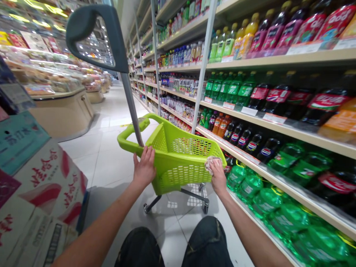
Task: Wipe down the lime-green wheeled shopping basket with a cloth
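Observation:
A lime-green plastic shopping cart [178, 159] with perforated sides stands on wheels in front of my knees. My left hand [144, 167] grips its near rim beside the grey metal pole, fingertips over the edge and thumb out to the left. From that pole rises a dark grey loop handle [118, 40]. A crumpled pale cloth [213, 164] is bunched in the fingers of my right hand [219, 178]. That hand presses it against the cart's right-end corner. The basket's slotted inner wall shows, and I see nothing inside it.
Shelves [278, 115] of drink bottles run along the right, with large green bottles [267, 200] on the lowest level close to my right arm. Printed cartons [50, 178] are stacked at the left. A display counter [59, 111] stands farther back beside the tiled aisle [111, 107].

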Available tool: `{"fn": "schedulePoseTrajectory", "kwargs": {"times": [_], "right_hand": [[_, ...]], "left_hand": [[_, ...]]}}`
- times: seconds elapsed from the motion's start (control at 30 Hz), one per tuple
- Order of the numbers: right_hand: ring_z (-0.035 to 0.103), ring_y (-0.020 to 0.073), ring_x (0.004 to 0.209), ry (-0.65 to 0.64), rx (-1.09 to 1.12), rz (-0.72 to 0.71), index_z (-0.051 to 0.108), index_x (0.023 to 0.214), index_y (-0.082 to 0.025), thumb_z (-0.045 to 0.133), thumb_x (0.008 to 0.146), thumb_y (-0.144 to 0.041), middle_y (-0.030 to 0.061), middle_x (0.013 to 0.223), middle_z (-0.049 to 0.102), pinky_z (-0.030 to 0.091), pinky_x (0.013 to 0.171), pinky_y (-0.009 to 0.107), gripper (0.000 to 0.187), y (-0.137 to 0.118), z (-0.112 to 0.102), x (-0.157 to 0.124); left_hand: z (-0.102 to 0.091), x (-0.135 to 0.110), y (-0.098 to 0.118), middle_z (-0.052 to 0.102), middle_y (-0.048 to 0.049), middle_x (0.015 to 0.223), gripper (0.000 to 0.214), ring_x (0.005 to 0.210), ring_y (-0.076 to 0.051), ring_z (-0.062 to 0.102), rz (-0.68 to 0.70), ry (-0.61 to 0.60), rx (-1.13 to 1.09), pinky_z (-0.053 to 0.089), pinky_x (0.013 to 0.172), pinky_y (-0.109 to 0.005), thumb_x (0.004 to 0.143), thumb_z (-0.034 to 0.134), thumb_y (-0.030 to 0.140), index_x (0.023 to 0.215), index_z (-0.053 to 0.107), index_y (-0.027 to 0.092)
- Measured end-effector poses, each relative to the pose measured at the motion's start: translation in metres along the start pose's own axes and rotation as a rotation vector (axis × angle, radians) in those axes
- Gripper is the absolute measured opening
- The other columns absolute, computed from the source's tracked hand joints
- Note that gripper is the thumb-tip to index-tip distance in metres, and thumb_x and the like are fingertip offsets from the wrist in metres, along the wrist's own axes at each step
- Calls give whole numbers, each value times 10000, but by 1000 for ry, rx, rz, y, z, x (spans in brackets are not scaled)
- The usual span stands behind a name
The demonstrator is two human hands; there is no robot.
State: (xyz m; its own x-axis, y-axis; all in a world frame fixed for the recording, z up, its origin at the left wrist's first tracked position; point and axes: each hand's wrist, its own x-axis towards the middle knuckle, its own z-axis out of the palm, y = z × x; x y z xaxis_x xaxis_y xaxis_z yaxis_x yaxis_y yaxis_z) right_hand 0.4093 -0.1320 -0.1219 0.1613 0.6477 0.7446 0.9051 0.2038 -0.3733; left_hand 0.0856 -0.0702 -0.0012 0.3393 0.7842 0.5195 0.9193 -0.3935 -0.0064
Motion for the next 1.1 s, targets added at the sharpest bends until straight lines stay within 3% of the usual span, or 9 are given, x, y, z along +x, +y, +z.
{"fn": "schedulePoseTrajectory", "kwargs": {"times": [0.2,0.43,0.57,0.63,0.73,0.83,0.9,1.0,1.1], "right_hand": [[357,217,1240,-140,-13,138,620,1025,-192,322,736,-83,74,1181,561,331,993,501,429,24,9,-63],[263,211,1288,177,-50,202,527,1166,-130,306,710,-112,93,1313,431,243,1045,479,507,45,-18,-7],[401,240,1206,81,28,357,557,1125,-116,297,704,-151,117,1247,491,346,977,471,496,45,0,-31],[464,250,1153,34,74,337,594,1074,-132,308,693,-153,112,1183,545,376,952,474,477,35,7,-41],[432,231,1188,89,124,213,564,1133,-156,319,695,-124,88,1237,510,345,993,454,503,4,7,-24],[373,202,1235,172,197,76,493,1218,-185,329,729,-101,56,1327,422,300,1034,440,522,-44,0,21],[373,190,1235,169,269,-19,482,1228,-212,327,752,-85,35,1340,407,299,1038,442,516,-84,-1,53],[347,169,1252,127,367,-208,483,1225,-247,317,793,-64,7,1344,402,292,1050,428,498,-152,1,101],[276,166,1288,132,398,-429,506,1205,-238,343,841,-97,12,1340,409,281,1063,414,423,-227,2,162]], "left_hand": [[-1,-1,-1,262,-123,1414,672,1324,-255,166,29,-4,14,62,1040,-540,658,366,129,1323,295,67],[0,1,4,260,-136,1413,693,1328,-264,146,-16,-4,15,91,1037,-535,647,378,144,1327,279,55],[0,0,5,252,-130,1417,681,1327,-261,151,-9,-1,18,85,1040,-534,648,378,141,1320,296,62],[-1,-2,6,257,-125,1416,679,1324,-260,162,-7,-1,1,80,1042,-533,642,381,132,1315,309,74],[-2,-5,6,273,-132,1409,683,1319,-262,181,-5,9,-64,69,1045,-530,620,398,111,1300,336,86],[-8,-3,-3,379,-125,1358,615,1289,-265,264,34,17,-165,48,1052,-527,628,413,103,1242,421,136],[-17,1,-17,475,-101,1290,511,1240,-243,355,35,61,-199,39,1061,-513,681,399,113,1182,477,182],[-31,12,-44,472,-104,1287,420,1233,-232,361,-130,186,-148,80,1058,-515,751,389,165,1161,479,186],[-40,23,-65,453,-117,1300,426,1271,-285,283,-193,109,-73,122,1021,-580,731,483,238,1154,480,194]]}}
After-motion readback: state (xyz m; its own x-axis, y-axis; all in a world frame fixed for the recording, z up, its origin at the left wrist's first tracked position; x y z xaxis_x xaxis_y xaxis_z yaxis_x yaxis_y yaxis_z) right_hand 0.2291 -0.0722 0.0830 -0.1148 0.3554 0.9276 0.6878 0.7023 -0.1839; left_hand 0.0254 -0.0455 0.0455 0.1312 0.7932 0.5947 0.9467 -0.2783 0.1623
